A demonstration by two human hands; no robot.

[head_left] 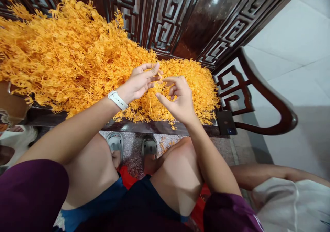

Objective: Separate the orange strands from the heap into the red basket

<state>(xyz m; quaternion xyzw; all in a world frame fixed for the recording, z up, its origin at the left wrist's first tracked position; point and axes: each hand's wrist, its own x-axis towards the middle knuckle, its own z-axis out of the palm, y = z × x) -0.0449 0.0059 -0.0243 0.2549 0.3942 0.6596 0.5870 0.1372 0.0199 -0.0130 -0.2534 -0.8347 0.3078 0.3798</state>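
Note:
A large heap of orange plastic-looking sprigs point(85, 56) covers the dark wooden bench seat. Over the heap's right part, my left hand point(141, 80), with a white band at the wrist, has its thumb and fingers closed around a small orange piece near the fingertips. Facing it, my right hand point(179, 99) has its thumb held apart from its curved fingers, and its index fingertip is at or near that same piece. Whether the fingertip touches it is hard to tell.
The bench has a carved back point(193, 25) and a curved armrest point(273, 111). A dark phone point(227, 123) lies at the seat's right end. Another person's arm point(270, 172) is at lower right; someone's foot shows at far left. Orange bits lie on the floor.

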